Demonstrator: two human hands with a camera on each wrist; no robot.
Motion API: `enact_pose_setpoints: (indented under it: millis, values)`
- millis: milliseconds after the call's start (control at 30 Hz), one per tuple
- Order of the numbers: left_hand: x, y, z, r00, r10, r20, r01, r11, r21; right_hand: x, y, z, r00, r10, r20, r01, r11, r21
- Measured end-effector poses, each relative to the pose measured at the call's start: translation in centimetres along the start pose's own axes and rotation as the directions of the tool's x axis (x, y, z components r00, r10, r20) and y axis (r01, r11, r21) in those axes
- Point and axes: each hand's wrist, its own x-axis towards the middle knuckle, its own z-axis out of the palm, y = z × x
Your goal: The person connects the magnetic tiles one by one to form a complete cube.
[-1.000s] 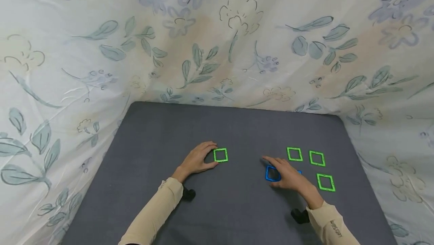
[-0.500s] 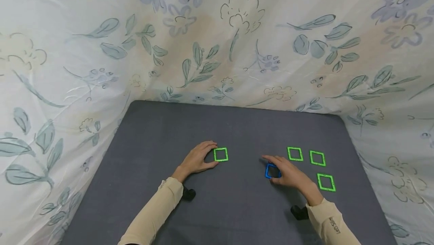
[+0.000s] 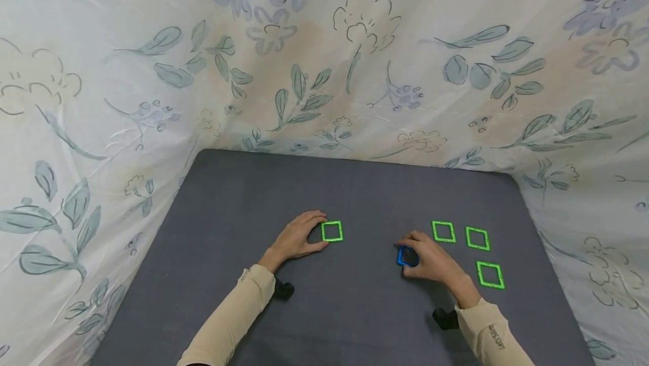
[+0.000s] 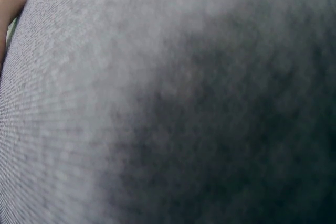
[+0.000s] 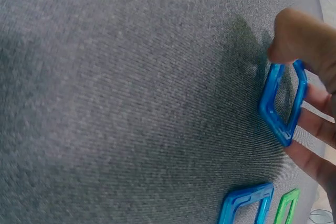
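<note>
In the head view my left hand (image 3: 296, 237) holds a green square magnetic tile (image 3: 332, 222) between thumb and fingers at its left corners; the tile lies on the mat. The left wrist view catches only the thumb (image 4: 11, 4) and a sliver of green edge. My right hand (image 3: 431, 259) pinches a blue square magnetic tile (image 3: 400, 255), thumb on one side and fingers on the other. From the right wrist view this blue tile (image 5: 269, 95) looks tilted against the mat. A second blue tile (image 5: 227, 208) lies below it there; in the head view the hand hides that one.
Right of my right hand lie three more green square tiles: one (image 3: 434, 231) nearest the hand, one (image 3: 478, 228) farther right, and one (image 3: 490, 264) nearer me. They rest on a dark grey mat (image 3: 345, 309). Floral cloth (image 3: 304, 96) rises behind the mat and at both sides.
My right hand's fingers have closed in on the blue tile, and its thumb has come onto the near edge. The left hand and its green tile stay in place.
</note>
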Motion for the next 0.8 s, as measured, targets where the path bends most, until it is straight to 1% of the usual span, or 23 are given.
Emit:
enact_pose_setpoints:
  millis: [200,300,433,533,700,800]
  values:
    - [0.1,0.0,0.0,1.000,0.017,-0.013,-0.017,1.000,0.008,0.2,0.0,0.3,0.994,-0.048,-0.102,0.053,0.998,0.045]
    - [0.1,0.0,0.0,1.000,0.020,-0.015,-0.020,1.000,0.005,0.3,0.0,0.4,0.991,-0.054,-0.118,0.061,0.997,0.053]
    - [0.1,0.1,-0.2,1.000,-0.008,0.014,0.008,1.000,-0.005,0.5,-0.1,0.5,0.992,-0.043,-0.122,0.052,0.996,0.069]
    - [0.1,0.2,-0.3,0.999,-0.022,0.031,0.023,1.000,-0.005,0.7,-0.2,0.5,0.990,-0.031,-0.136,0.046,0.993,0.107]
    - [0.1,0.1,-0.3,1.000,-0.007,0.015,0.007,1.000,-0.001,1.3,-0.5,0.5,0.979,-0.025,-0.201,0.062,0.981,0.183]
    - [0.1,0.1,-0.2,1.000,0.003,0.006,-0.003,1.000,0.002,1.9,-0.8,0.6,0.972,-0.022,-0.232,0.078,0.969,0.234]
